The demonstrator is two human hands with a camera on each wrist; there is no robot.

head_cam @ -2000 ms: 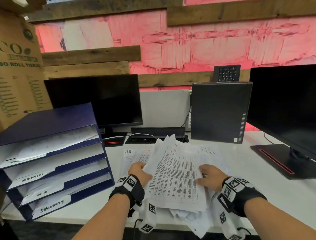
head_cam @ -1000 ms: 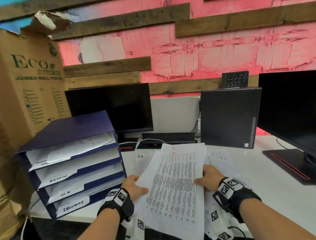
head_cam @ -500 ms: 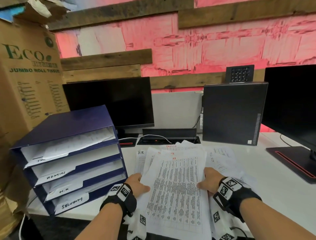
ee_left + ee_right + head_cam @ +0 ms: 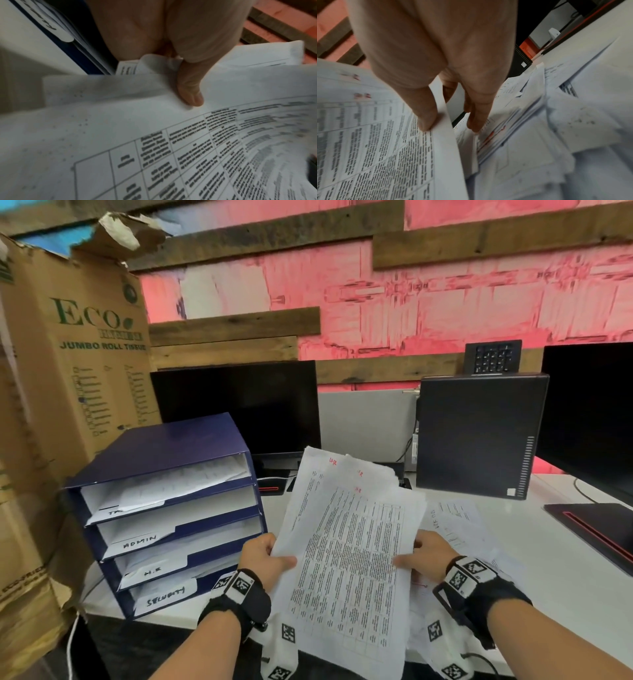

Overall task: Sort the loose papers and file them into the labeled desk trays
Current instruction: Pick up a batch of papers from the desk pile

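Note:
I hold a small stack of printed table sheets (image 4: pixel 346 542) marked "HR" in red, tilted up above the desk. My left hand (image 4: pixel 263 556) pinches its left edge, thumb on top (image 4: pixel 190 93). My right hand (image 4: pixel 424 556) pinches the right edge, thumb on the print (image 4: pixel 426 119), fingers behind. A blue desk tray unit (image 4: pixel 164 446) stands at the left with several slots labelled ADMIN (image 4: pixel 138 541), H.R (image 4: pixel 150 573) and SECURITY (image 4: pixel 164 599); the top label is partly hidden. More loose papers (image 4: pixel 459 525) lie on the desk under my right hand.
A tall cardboard box (image 4: pixel 68 371) stands left of the trays. Behind are a dark monitor (image 4: pixel 239 409), a black computer case (image 4: pixel 479 433) and a second monitor (image 4: pixel 596 412) with its base (image 4: pixel 596 529) at the right. The white desk (image 4: pixel 548 577) extends to the right.
The stack was lying flatter over the desk pile half a second ago; both hands have now lifted and tilted it up, slightly toward the trays.

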